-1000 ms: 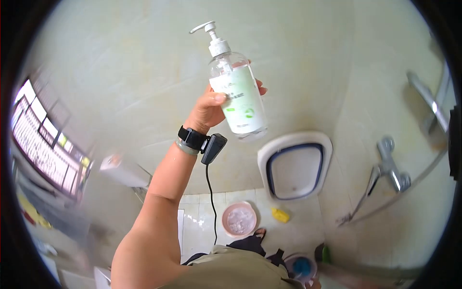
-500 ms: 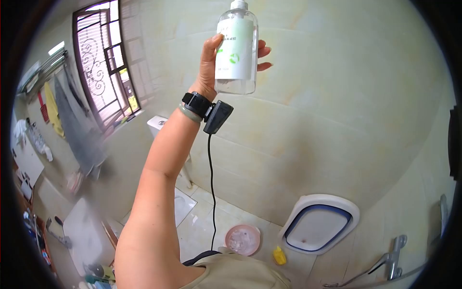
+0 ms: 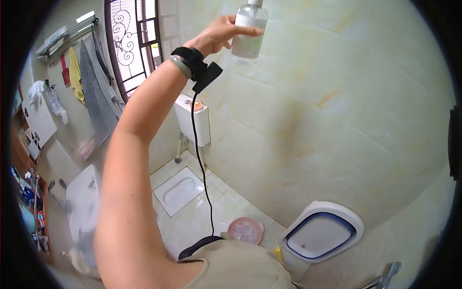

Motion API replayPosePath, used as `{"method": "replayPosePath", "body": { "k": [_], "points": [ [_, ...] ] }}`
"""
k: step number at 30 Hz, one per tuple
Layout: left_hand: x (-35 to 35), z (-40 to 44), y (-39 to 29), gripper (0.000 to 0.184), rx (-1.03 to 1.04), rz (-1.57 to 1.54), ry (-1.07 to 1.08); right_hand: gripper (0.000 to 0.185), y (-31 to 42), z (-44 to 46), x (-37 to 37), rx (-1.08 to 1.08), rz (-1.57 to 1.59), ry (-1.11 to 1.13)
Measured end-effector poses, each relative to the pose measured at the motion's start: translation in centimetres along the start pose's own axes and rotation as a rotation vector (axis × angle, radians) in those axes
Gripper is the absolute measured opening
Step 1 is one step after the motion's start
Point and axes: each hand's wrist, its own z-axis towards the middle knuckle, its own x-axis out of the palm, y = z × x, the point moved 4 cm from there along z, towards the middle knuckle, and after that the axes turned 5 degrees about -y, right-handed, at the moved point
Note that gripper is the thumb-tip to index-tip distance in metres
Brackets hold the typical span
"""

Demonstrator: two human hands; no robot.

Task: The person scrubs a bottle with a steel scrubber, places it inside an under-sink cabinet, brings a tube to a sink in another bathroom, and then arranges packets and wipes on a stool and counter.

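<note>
My left hand [image 3: 222,34] is raised high toward the top of the view and closed around a clear pump-type bottle [image 3: 248,48] with a pale label. One digit lies across the bottle's front; the other fingers are partly hidden. The bottle hangs nearly upright, its top cut off by the view's upper edge. A black strap with a small black device [image 3: 208,77] sits on the wrist, and a black cable [image 3: 198,139] runs down from it. My right hand is out of view.
A pink basin [image 3: 257,236] stands on the tiled floor beside a white and blue folding tub [image 3: 358,231] leaning at the wall. Further left are a squat toilet [image 3: 180,190], a cistern [image 3: 199,125], a washbasin [image 3: 84,192] and hanging towels [image 3: 94,82].
The view has turned left, showing more of the cistern and squat toilet. The bottle is turned, its label print facing away more, and the hand now grips it from the left side.
</note>
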Motion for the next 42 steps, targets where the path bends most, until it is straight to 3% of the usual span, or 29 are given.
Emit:
{"method": "replayPosePath", "body": {
  "k": [2, 4, 9, 12, 17, 22, 24, 25, 26, 27, 31, 33, 36, 42],
  "points": [
    [0.2, -0.7, 2.1, 0.062, 0.038, -0.032, -0.004, 0.041, -0.4, 0.1, -0.1, 0.004, -0.009, 0.01],
    [0.7, -2.9, 2.9, 0.074, 0.11, -0.012, -0.082, 0.041, -0.7, 0.2, -0.4, 0.009, -0.018, 0.021],
    [1.0, -5.5, 5.0, 0.083, 0.211, 0.088, -0.195, 0.042, -1.1, 0.1, -1.7, 0.041, -0.047, 0.052],
    [2.9, -7.5, 6.1, 0.087, 0.184, 0.152, -0.162, 0.042, -1.8, -0.6, -2.3, 0.07, -0.063, 0.066],
    [5.1, -10.4, 7.9, 0.078, 0.164, 0.072, -0.129, 0.042, -4.0, -2.4, -2.7, 0.127, -0.099, 0.078],
    [3.0, -8.6, 7.8, 0.077, 0.155, 0.021, -0.091, 0.042, -7.1, -8.8, -4.0, 0.203, -0.181, 0.103],
    [2.7, -7.7, 8.3, 0.074, 0.125, -0.062, -0.086, 0.042, -7.3, -9.2, -4.2, 0.129, -0.259, 0.098],
    [3.5, -7.7, 9.3, 0.073, 0.097, -0.111, -0.083, 0.041, -8.2, -5.9, -4.5, -0.089, -0.413, -0.039],
    [5.5, -8.2, 11.4, 0.072, -0.032, -0.064, -0.028, 0.042, -6.3, -6.9, -2.7, 0.064, -0.3, 0.064],
    [7.9, -9.0, 13.3, 0.071, -0.151, -0.003, 0.032, 0.039, -6.5, -6.0, -0.5, 0.012, -0.275, 0.045],
    [16.9, -12.2, 13.5, 0.06, -0.226, -0.161, 0.31, 0.033, -1.5, -6.9, 0.6, 0.113, 0.201, -0.194],
    [20.9, -13.6, 14.2, 0.055, -0.276, -0.312, 0.42, 0.026, -0.1, -7.7, 0.5, 0.2, 0.223, -0.166],
    [27.2, -18.6, 15.2, 0.063, -0.472, -0.324, 0.569, 0.023, 1.4, -11.7, 0.9, 0.409, 0.364, -0.158],
    [37.4, -25.8, 11.7, 0.077, -0.581, -0.505, 0.841, 0.023, 1.0, -17.1, 3.8, 0.492, 0.496, -0.301]
  ]
}}
